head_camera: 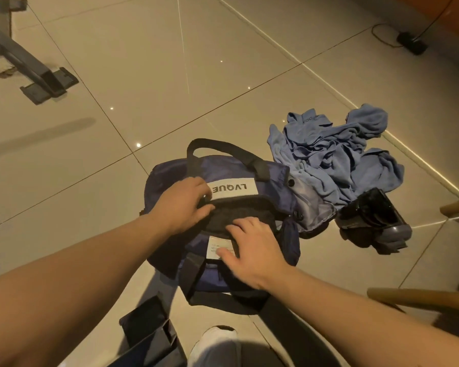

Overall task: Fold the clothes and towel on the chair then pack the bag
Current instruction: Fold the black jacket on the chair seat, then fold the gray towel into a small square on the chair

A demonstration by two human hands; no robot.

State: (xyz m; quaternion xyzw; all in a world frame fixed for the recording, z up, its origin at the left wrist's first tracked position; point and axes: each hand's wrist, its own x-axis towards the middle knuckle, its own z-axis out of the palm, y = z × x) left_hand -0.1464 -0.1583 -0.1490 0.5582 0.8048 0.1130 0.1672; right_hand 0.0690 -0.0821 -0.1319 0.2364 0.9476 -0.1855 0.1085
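Observation:
A navy duffel bag (281, 181) with black handles and a white label lies on the tiled floor in front of me. My left hand (183, 205) grips the far edge of the bag's dark opening beside the label. My right hand (252, 250) rests flat on the near side of the opening, fingers spread over a small white tag. A crumpled light blue heap of cloth (337, 157) lies on the floor against the bag's right end. What is inside the bag is hidden.
A shiny black object (371, 210) sits on dark cloth right of the bag. Wooden chair legs (421, 298) cross the right edge. A grey metal frame foot (48, 83) stands at the far left. A black plug and cable (411, 42) lie far right. My white shoe (215, 343) is below.

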